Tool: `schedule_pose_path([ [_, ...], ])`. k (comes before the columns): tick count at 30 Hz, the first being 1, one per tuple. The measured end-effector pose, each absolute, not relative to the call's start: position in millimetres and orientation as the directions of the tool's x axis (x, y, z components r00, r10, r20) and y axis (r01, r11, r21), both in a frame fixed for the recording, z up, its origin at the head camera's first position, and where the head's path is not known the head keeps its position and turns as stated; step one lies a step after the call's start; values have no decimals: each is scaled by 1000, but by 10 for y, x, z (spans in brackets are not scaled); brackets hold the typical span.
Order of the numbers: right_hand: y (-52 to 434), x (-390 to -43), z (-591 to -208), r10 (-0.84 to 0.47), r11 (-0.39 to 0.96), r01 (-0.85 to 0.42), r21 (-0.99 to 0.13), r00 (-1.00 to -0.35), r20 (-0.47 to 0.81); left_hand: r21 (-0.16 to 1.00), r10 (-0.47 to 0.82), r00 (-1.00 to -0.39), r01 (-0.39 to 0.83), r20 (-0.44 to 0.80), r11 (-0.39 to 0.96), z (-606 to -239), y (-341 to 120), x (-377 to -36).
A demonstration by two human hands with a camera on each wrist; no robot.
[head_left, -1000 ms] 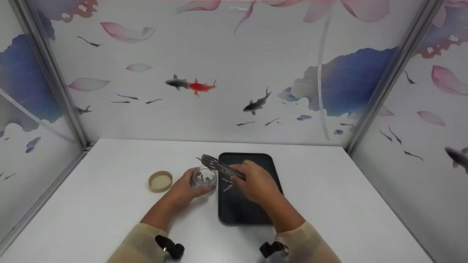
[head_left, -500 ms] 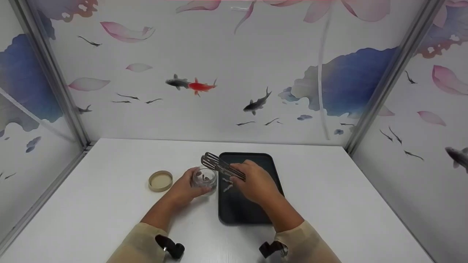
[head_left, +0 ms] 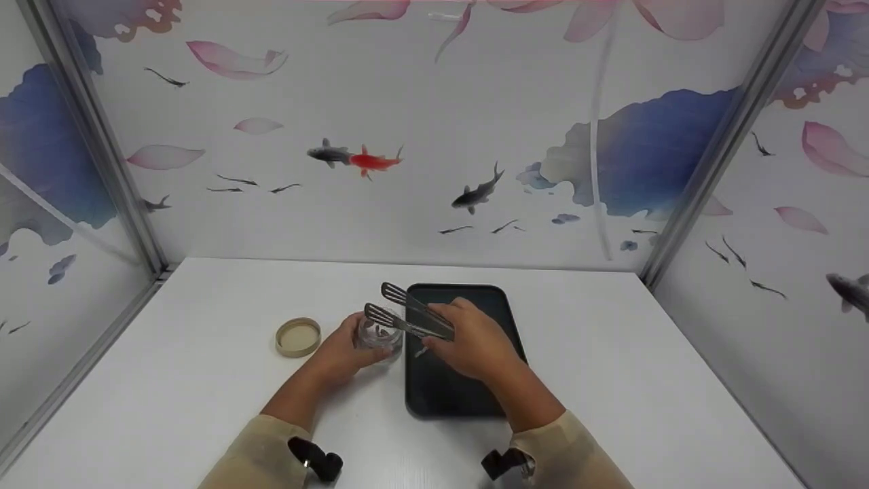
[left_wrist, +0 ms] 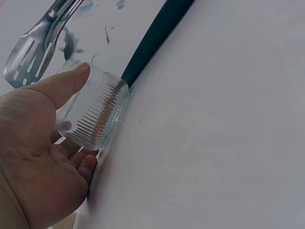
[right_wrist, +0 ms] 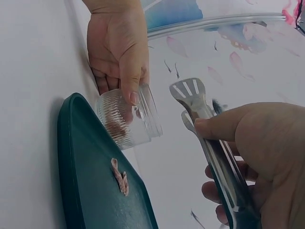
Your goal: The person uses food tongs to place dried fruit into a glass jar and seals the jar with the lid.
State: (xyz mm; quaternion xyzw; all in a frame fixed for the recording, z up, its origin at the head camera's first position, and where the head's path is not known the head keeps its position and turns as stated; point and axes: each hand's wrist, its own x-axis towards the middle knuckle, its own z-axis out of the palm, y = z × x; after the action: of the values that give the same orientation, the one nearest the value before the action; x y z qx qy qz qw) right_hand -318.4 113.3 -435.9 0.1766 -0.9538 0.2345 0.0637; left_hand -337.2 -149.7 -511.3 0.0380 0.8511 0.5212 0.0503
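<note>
- One glass jar (head_left: 379, 334) is being seen, gripped by one of the two hands, the left hand (head_left: 337, 353).
- One pair of metal tongs (head_left: 407, 316) is being held by the right hand (head_left: 477, 341).
- One dark tray (head_left: 468, 380) is being counted.
- One round lid (head_left: 298, 337) is being counted.
- One small pinkish piece (right_wrist: 119, 176) is being shown on the tray.

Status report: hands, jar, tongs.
Left hand grips jar. Right hand holds tongs, tips apart above jar. One piece on tray. Nothing blocking.
</note>
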Motion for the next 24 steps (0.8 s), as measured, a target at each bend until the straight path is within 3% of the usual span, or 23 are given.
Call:
schedule_pose_path([
  [24,1585,-3474,-4366,-236,841,-251,-479,-967,93,893,118,-991,-6,-66,450,-5142,-1508,-3409],
])
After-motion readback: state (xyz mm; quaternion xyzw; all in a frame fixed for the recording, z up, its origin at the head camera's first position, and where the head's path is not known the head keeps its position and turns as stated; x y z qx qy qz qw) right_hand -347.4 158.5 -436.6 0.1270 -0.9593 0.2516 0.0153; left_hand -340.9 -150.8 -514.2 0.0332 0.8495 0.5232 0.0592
